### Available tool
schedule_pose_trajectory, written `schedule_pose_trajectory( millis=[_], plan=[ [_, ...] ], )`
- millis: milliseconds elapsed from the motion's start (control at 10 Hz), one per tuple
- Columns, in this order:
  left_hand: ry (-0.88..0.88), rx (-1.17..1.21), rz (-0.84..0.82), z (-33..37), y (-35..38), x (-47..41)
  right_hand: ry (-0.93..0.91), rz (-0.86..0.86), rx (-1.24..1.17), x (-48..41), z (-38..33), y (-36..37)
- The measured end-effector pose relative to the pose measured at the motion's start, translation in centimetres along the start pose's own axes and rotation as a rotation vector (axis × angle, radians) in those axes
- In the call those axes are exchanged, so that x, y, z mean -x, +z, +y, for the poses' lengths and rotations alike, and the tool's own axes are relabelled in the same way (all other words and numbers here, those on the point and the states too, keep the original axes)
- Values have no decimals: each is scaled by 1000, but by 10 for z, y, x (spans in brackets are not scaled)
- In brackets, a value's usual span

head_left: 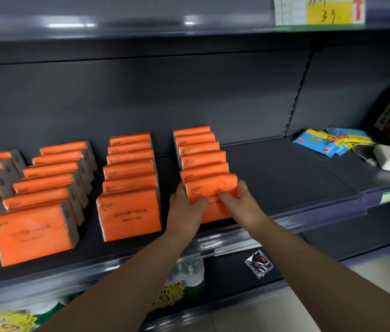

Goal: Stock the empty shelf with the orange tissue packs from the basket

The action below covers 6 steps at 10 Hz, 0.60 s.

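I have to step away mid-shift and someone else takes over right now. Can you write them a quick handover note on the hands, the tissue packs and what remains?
Hands: the left hand and the right hand both grip the front pack of the rightmost row, upright near the shelf's front edge.
Done: four rows of orange tissue packs stand on the shelf; the leftmost row is partly out of frame.
Left: let go of this pack, then probably fill the bare stretch to its right, up to the blue wipes. The basket is not in view, so remaining stock is unknown.
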State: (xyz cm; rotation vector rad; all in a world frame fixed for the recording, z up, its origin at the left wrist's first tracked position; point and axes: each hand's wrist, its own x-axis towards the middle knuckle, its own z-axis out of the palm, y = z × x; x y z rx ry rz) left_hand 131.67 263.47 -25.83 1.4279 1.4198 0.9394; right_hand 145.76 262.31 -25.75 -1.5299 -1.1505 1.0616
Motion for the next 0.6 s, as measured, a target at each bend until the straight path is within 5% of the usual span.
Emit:
schedule_pose_trajectory(
  millis=[600],
  plan=[
    [8, -284, 84, 39, -31, 1, -174, 89, 369, 19, -47, -4]
  ],
)
